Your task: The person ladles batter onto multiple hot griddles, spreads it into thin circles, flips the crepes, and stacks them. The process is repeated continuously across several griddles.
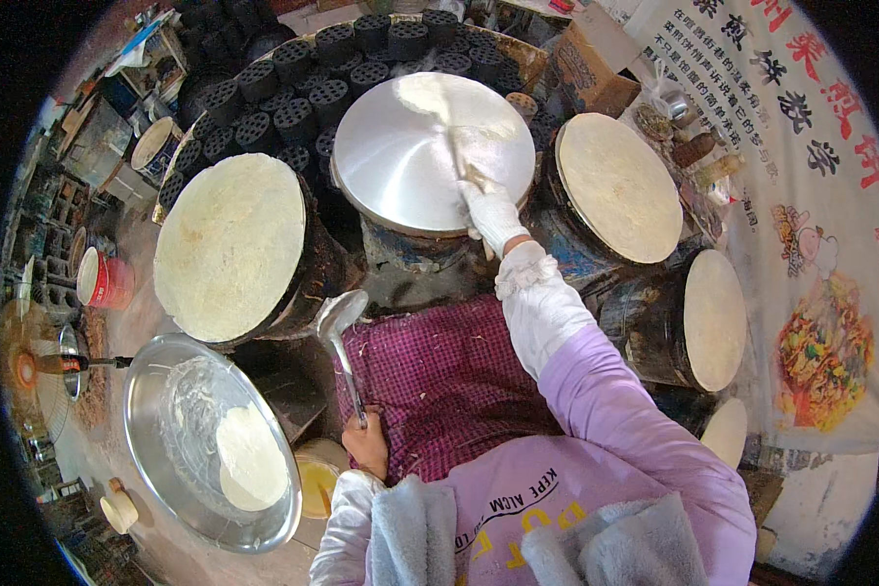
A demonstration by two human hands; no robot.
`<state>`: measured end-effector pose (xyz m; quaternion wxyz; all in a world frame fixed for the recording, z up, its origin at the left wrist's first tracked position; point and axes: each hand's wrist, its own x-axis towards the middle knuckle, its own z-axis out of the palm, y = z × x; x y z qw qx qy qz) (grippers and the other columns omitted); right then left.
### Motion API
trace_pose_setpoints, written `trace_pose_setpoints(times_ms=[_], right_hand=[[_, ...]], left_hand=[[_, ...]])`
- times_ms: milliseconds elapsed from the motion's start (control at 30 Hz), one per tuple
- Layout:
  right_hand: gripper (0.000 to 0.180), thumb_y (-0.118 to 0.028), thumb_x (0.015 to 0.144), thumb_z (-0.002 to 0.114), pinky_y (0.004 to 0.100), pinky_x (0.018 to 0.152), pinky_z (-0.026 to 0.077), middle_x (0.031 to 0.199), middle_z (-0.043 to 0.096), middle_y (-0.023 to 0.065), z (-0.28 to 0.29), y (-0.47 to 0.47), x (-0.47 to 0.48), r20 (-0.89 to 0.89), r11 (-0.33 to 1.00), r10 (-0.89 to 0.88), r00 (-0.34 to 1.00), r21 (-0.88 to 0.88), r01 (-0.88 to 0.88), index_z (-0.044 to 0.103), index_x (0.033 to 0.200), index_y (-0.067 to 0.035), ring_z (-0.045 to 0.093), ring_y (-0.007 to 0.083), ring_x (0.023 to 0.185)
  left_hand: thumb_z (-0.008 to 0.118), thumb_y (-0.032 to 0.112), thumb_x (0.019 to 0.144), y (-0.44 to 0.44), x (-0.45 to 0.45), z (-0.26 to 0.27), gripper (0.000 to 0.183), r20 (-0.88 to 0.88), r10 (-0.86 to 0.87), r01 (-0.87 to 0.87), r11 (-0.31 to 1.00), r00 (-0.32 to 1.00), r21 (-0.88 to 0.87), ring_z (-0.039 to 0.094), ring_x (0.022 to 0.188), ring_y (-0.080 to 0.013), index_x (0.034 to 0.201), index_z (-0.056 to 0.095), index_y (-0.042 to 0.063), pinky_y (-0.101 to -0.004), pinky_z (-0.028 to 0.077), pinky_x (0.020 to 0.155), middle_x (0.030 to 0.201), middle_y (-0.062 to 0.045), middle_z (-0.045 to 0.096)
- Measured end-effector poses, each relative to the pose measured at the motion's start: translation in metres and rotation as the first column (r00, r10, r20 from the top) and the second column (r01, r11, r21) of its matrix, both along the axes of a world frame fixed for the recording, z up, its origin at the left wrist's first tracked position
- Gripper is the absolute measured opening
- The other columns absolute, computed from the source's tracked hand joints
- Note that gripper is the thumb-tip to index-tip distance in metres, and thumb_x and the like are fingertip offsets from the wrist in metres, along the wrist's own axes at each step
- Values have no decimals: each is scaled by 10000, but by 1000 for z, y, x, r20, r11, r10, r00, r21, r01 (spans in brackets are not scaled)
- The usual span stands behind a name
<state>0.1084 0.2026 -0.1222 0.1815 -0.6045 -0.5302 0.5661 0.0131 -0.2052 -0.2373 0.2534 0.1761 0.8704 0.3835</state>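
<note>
My right hand [492, 209] wears a white knit glove and reaches over a shiny round metal lid [395, 168] on the middle stove. Its fingers are curled at the lid's narrow central handle [454, 150], though the exact grip is partly hidden. Pale patches show on the lid's far and right sides. My bare left hand [367, 442] grips a metal ladle [340, 322] by its handle, the bowl raised above my checked apron [432, 366]. Left of that hand, a wide steel basin [183, 469] holds a mass of pale batter or dough [253, 461].
Round griddles bear pale flatbreads at left [231, 249], right [619, 187] and lower right [714, 319]. Many-holed coal briquettes [293, 121] fill a large container behind. Beside the basin sits a tub of yellow liquid [316, 483]. A fan [33, 366] stands far left; a printed banner [762, 242] hangs right.
</note>
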Motion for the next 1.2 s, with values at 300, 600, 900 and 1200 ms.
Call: trace_pose_setpoints(times_ms=[300, 600, 900, 1200], right_hand=[[502, -342, 910, 604, 371, 933, 475, 1169, 656, 220, -35, 69, 73, 257, 815, -19, 966, 563, -134, 581, 1307, -36, 619, 327, 1085], [460, -378, 937, 558, 410, 868, 493, 1006, 666, 290, -9, 49, 0, 435, 796, 289, 853, 387, -467, 625, 1220, -22, 654, 410, 978], [535, -330, 919, 602, 372, 908, 500, 1168, 661, 234, 0, 119, 40, 416, 712, 117, 902, 598, -368, 533, 1362, -39, 661, 327, 1038], [520, -394, 940, 543, 405, 989, 457, 1240, 604, 250, -14, 71, 25, 434, 479, 594, 677, 486, -731, 565, 1318, -38, 577, 383, 1168]], left_hand=[[608, 154, 867, -2, -6, -5, 209, -27, 79, -76, 993, 997, 87, 484, 517, -132, 855, 733, -13, -347, 398, 513, 552, -61, 539], [633, 165, 857, -2, -7, -23, 217, 94, 122, -134, 982, 988, 134, 484, 534, -111, 831, 719, -33, -337, 394, 514, 553, -61, 528], [648, 214, 860, -8, -5, -30, 253, 27, 115, -117, 991, 993, 71, 532, 533, -175, 826, 716, -28, -372, 429, 555, 575, -144, 577], [629, 184, 852, 6, -1, -6, 209, -1, 127, -127, 992, 992, 22, 635, 600, -198, 838, 748, 13, -353, 475, 597, 639, -148, 659]])
